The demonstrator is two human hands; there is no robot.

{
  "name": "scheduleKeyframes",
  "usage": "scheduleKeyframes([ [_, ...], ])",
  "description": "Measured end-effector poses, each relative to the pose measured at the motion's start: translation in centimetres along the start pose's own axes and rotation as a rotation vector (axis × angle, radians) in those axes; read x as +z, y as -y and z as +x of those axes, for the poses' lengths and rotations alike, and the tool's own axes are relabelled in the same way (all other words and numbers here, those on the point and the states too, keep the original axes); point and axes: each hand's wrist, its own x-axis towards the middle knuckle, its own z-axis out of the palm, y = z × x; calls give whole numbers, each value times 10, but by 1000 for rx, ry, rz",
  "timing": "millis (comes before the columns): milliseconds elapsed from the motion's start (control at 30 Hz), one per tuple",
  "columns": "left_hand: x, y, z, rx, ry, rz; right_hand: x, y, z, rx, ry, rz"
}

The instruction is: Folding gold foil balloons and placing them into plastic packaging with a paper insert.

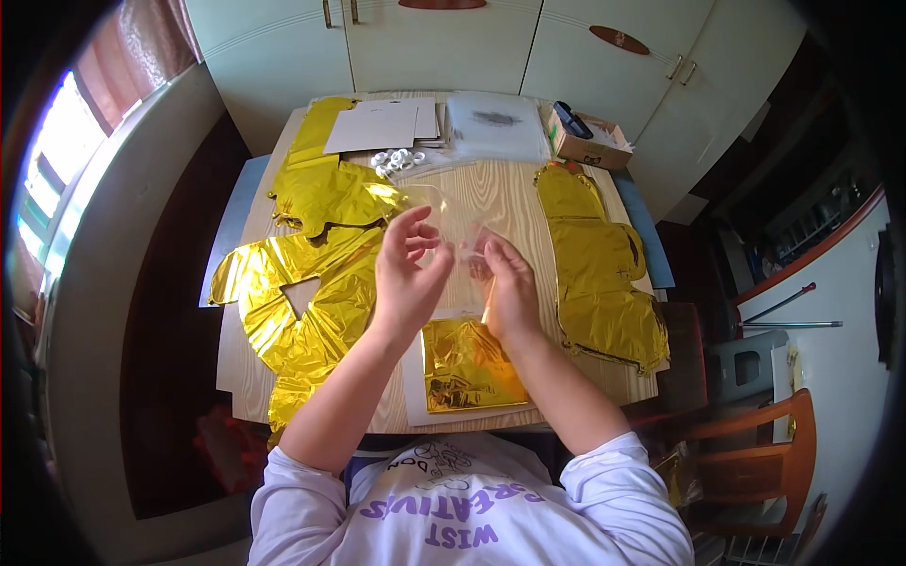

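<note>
Over the middle of the table, my right hand (511,288) pinches a piece of clear plastic film (479,236) between thumb and fingers. Its outline is faint, so I cannot tell its full shape. Beside it my left hand (413,269) is raised, fingers bent and apart, with nothing visible held in them. Below both hands lies a folded packet of shiny gold foil (467,368), resting on a white card (416,401). A large flat gold foil balloon (330,311) spreads to the left of my left hand. Another gold foil balloon (599,274) lies right of my right hand.
At the back of the wood-grain table (491,184) are white cards (373,125), a stack of clear plastic sheets (495,127), several white rings (396,162) and a small cardboard box (590,141) with a black object. A wooden chair (802,453) stands at right.
</note>
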Motion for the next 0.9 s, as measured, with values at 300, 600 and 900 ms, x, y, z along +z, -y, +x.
scheduleKeyframes([
  [300,-3,0,3,219,75,295,-1,-10,-17,150,93,-22],
  [600,-1,-16,3,306,450,630,-9,10,-7,209,51,29],
  [900,-4,6,13,543,252,841,-42,-14,-10,8,-185,-56],
])
